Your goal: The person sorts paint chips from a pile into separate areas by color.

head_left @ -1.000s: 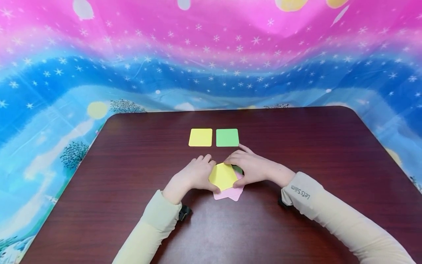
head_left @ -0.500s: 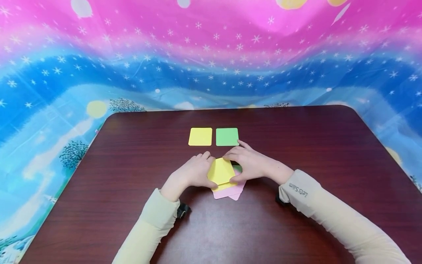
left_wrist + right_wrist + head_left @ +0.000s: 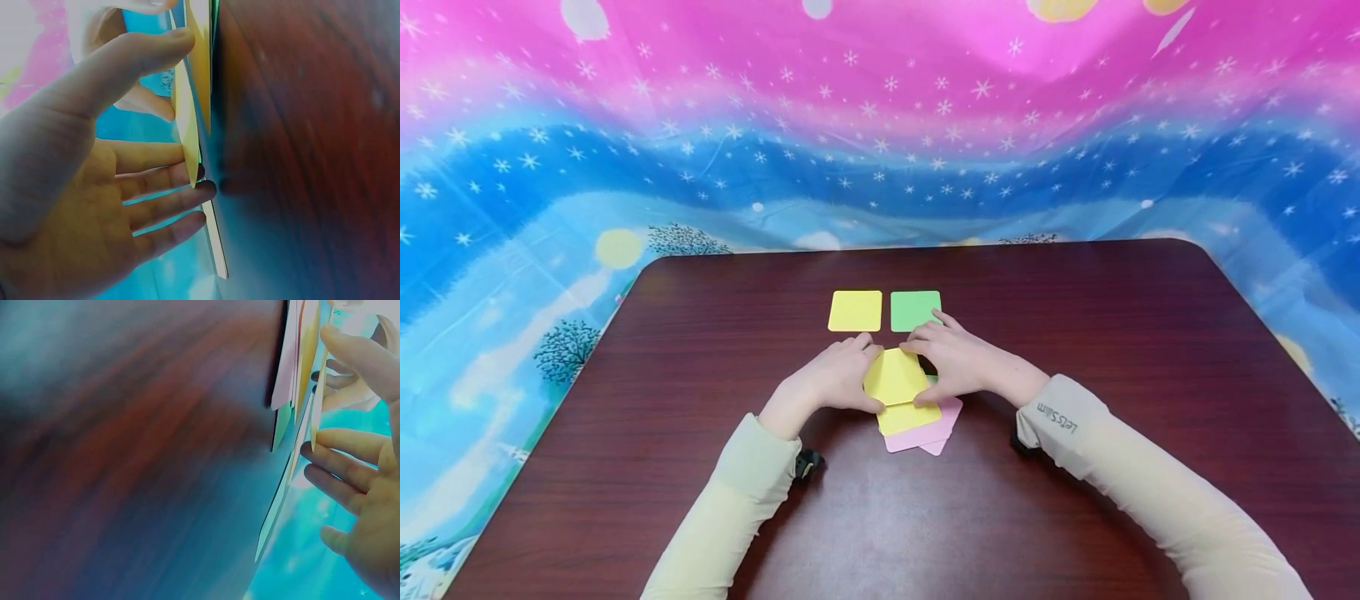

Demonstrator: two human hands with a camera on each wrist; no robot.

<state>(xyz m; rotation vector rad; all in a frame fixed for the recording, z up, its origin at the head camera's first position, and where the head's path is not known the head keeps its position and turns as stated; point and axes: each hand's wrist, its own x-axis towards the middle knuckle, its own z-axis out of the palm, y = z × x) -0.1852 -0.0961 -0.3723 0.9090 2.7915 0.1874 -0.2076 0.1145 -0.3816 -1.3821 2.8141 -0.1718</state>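
Note:
A square yellow card point(image 3: 895, 379) is held by both hands just above a loose stack. My left hand point(image 3: 835, 379) pinches its left side, thumb at the near corner and index finger at the far one. The right hand point(image 3: 962, 360) grips the opposite side the same way. In the left wrist view the raised card point(image 3: 185, 119) stands apart from the stack, the other fingers spread out. Topping the stack is another yellow card point(image 3: 910, 419), with pink cards point(image 3: 913, 438) fanned out beneath. A green card point(image 3: 282, 428) shows at the stack's edge in the right wrist view.
Farther back on the dark brown table point(image 3: 1075, 317) lie a flat yellow card point(image 3: 855, 311) and a green card point(image 3: 912, 311), side by side. The right little finger overlaps the green one's corner. A patterned curtain point(image 3: 880, 125) hangs behind the table's far edge.
Both hands have lifted the top yellow card off the stack and moved it away from the body and slightly left, uncovering the yellow card below.

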